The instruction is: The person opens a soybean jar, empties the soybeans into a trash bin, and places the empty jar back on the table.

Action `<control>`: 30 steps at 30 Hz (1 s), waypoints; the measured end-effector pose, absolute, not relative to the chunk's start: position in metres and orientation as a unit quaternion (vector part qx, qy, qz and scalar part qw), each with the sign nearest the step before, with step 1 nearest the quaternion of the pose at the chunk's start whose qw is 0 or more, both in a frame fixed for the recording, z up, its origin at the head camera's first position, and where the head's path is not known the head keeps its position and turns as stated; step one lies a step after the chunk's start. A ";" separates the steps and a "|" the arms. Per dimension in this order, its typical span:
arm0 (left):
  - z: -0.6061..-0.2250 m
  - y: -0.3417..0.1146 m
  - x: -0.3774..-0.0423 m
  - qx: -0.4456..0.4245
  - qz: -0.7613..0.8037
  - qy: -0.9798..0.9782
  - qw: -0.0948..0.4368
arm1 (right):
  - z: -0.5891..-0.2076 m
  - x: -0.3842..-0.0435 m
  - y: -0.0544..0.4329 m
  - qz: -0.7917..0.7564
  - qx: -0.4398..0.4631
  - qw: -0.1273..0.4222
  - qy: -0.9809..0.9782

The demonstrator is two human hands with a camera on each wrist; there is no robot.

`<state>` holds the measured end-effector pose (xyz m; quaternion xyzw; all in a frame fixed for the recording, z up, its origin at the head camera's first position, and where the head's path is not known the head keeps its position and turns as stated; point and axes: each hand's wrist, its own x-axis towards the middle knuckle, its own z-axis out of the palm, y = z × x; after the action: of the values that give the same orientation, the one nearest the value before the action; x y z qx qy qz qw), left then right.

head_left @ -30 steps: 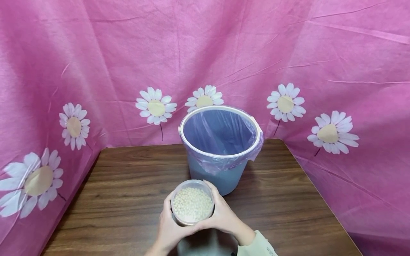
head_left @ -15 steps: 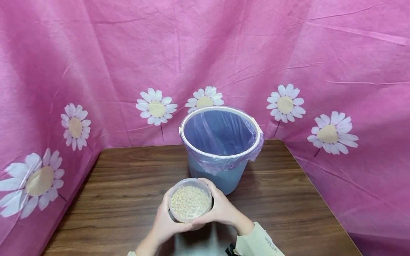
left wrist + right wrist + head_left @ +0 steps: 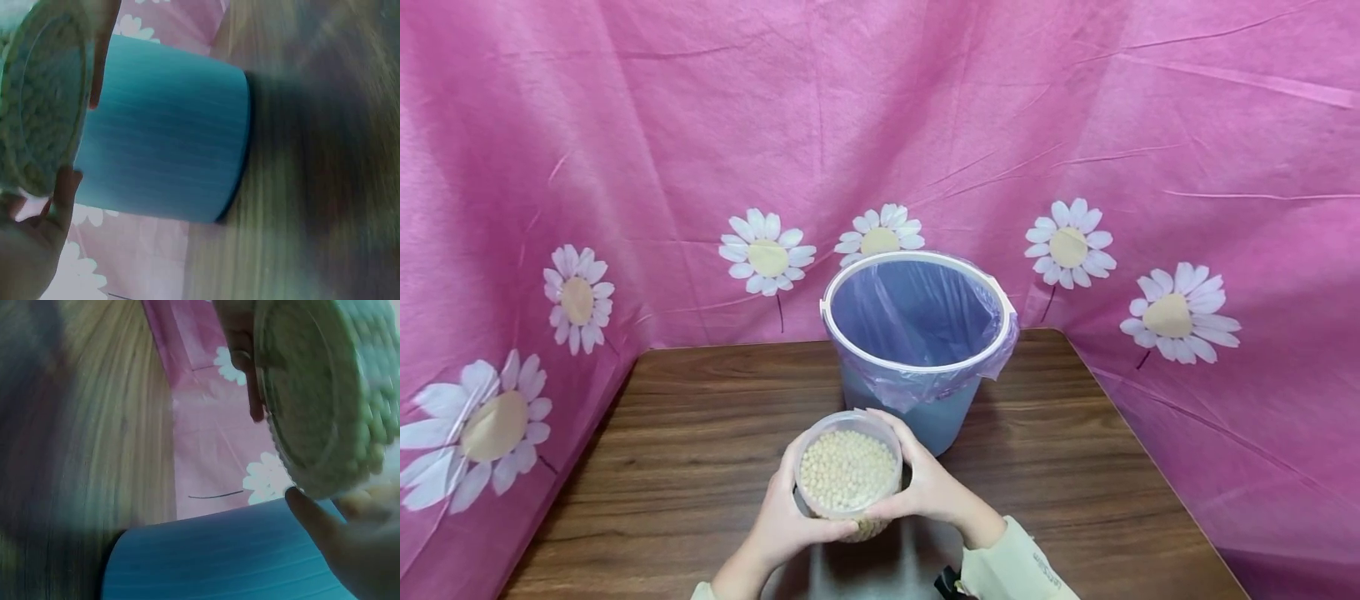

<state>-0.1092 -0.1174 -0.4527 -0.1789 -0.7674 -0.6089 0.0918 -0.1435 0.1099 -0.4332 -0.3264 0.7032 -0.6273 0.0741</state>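
Observation:
Between both hands is a round clear plastic tub (image 3: 850,469) full of pale round beans. My left hand (image 3: 782,518) grips its left side, thumb along the near side. On the opposite side my right hand (image 3: 934,492) holds it, fingers behind and thumb across the front. Both wrist views show the underside of the tub (image 3: 49,103), raised above the table, with fingertips curling under its edge. Just behind it stands a blue-grey bin (image 3: 936,425) with a white rim ring and a purple bag lining it. The bin's wall (image 3: 219,565) also shows in the right wrist view.
The brown wooden table (image 3: 715,433) reaches back to a pink cloth (image 3: 700,125) printed with white daisies, which hangs on the left, back and right sides. A small black object (image 3: 947,581) sits by the right sleeve.
The tub has risen slightly in the head view, away from the body, with both hands still round it. More of its near side now shows below the thumbs. The bin has stayed put.

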 end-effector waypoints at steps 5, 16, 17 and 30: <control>-0.443 -0.109 -0.106 -0.149 -0.606 -0.773 0.114 | -0.428 -0.134 0.106 -0.604 -0.308 0.004 0.735; -0.433 -0.112 -0.105 -0.200 -0.541 -0.809 0.113 | -0.414 -0.128 0.110 -0.579 -0.321 -0.022 0.749; -0.433 -0.112 -0.106 -0.211 -0.550 -0.801 0.107 | -0.414 -0.129 0.111 -0.579 -0.331 -0.023 0.745; -0.431 -0.114 -0.112 -0.247 -0.581 -0.773 0.066 | -0.419 -0.131 0.119 -0.578 -0.362 -0.031 0.731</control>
<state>-0.1125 -0.1145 -0.4314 -0.2472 -0.7727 -0.5809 0.0661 -0.1314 0.1192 -0.4189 -0.3615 0.7308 -0.5782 -0.0310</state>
